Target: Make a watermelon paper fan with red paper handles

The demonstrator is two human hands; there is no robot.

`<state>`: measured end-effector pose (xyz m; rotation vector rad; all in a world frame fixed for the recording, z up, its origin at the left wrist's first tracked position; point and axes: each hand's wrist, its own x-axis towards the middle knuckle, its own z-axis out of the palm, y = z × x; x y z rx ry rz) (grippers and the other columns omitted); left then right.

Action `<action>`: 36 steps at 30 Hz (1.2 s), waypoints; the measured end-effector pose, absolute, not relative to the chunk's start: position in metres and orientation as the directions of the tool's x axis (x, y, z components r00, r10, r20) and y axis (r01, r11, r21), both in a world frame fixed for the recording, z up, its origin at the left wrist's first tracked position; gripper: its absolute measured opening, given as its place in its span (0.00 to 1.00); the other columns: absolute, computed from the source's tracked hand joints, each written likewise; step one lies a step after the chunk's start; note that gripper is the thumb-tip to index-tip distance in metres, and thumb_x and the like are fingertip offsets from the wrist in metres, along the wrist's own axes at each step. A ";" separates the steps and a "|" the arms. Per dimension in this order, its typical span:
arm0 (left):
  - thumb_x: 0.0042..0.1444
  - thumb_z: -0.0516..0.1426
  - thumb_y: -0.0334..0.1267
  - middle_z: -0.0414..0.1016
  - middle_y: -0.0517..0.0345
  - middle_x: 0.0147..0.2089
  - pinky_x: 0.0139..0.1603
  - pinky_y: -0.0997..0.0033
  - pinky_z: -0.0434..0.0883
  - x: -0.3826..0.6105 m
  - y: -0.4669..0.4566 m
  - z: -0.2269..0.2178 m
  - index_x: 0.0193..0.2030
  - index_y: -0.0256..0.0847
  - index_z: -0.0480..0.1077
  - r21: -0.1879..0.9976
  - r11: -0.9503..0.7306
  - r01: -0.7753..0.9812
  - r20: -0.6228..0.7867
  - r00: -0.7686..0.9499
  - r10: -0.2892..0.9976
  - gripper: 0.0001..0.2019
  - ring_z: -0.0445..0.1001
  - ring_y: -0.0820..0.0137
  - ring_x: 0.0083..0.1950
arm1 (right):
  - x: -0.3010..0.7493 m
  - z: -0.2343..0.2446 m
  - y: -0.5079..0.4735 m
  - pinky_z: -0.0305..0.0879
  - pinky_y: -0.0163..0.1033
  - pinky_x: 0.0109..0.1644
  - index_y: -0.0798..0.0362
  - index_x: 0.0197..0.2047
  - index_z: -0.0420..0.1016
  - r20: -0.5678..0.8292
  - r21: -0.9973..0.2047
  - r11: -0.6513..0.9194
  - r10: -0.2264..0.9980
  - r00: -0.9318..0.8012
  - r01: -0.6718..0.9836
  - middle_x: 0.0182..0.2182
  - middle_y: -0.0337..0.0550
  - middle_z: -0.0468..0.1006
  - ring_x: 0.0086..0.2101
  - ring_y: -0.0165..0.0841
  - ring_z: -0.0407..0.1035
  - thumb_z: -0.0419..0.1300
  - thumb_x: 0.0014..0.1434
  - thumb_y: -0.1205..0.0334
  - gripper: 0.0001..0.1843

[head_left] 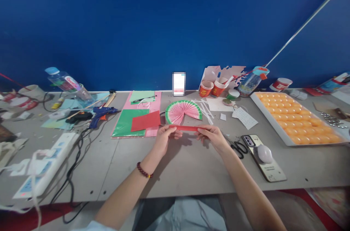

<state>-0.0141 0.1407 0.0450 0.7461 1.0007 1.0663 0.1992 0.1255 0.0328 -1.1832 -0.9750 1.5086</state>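
In the head view both forearms come up from the bottom edge and meet in the middle of the grey table (188,172). The left arm runs in a slant from the lower left, with a dark red bead bracelet (143,170) on the wrist. The right arm runs in a slant from the lower right.

The left hand (165,138) is turned with its back partly to the camera. Its thumb and fingers are pressed together on the left end of a narrow red paper strip (184,128). The right hand (212,137) pinches the right end in the same way, with the fingers curled under and the thumb on top. The strip lies almost level between the two hands, stretched straight. It is at the front of the table's middle part; I cannot tell if it touches the surface.

Just behind the strip lies a folded paper fan (183,111) with a watermelon pattern, open in a half circle. To its left a red sheet (146,121) lies over a green sheet (127,122) and a pink one (153,106).

Near the right hand there are black scissors (238,148) and a phone (269,167) lying flat. Farther right stands a white tray (269,118) full of orange balls (300,121). On the left side there are a blue glue gun (100,113) and a white power strip (50,161) with cables.
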 end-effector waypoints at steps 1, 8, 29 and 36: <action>0.40 0.63 0.40 0.77 0.55 0.23 0.27 0.74 0.69 -0.015 0.141 0.045 0.27 0.35 0.72 0.869 0.335 -0.364 -0.298 0.156 0.942 0.10 0.73 0.72 0.22 | 0.200 0.034 0.125 0.67 0.34 0.24 0.55 0.36 0.81 -0.218 -0.949 -0.232 0.972 -0.091 -0.212 0.25 0.45 0.81 0.22 0.31 0.73 0.69 0.45 0.54 0.16; 0.44 0.55 0.48 0.73 0.55 0.17 0.20 0.74 0.63 -0.030 0.145 0.052 0.32 0.35 0.75 0.841 0.331 -0.428 -0.163 0.383 0.909 0.18 0.68 0.72 0.16 | 0.204 0.043 0.122 0.60 0.31 0.21 0.54 0.36 0.81 -0.261 -0.896 -0.290 0.956 -0.131 -0.337 0.19 0.37 0.74 0.18 0.26 0.65 0.69 0.43 0.56 0.16; 0.45 0.67 0.44 0.79 0.50 0.30 0.32 0.77 0.71 -0.009 0.129 0.045 0.39 0.34 0.77 0.768 0.610 -0.194 -0.398 0.600 0.694 0.18 0.76 0.73 0.28 | 0.178 0.037 0.118 0.63 0.34 0.27 0.53 0.30 0.72 -0.176 -0.959 -0.197 0.978 -0.115 -0.204 0.22 0.38 0.74 0.22 0.27 0.66 0.67 0.47 0.49 0.16; 0.46 0.65 0.47 0.79 0.52 0.33 0.36 0.69 0.73 -0.001 0.123 0.048 0.36 0.36 0.76 0.917 0.356 -0.178 -0.255 0.424 0.869 0.17 0.76 0.68 0.32 | 0.173 0.035 0.118 0.62 0.34 0.28 0.53 0.27 0.72 -0.114 -0.981 -0.120 0.992 -0.049 -0.155 0.20 0.36 0.72 0.22 0.27 0.64 0.67 0.47 0.49 0.15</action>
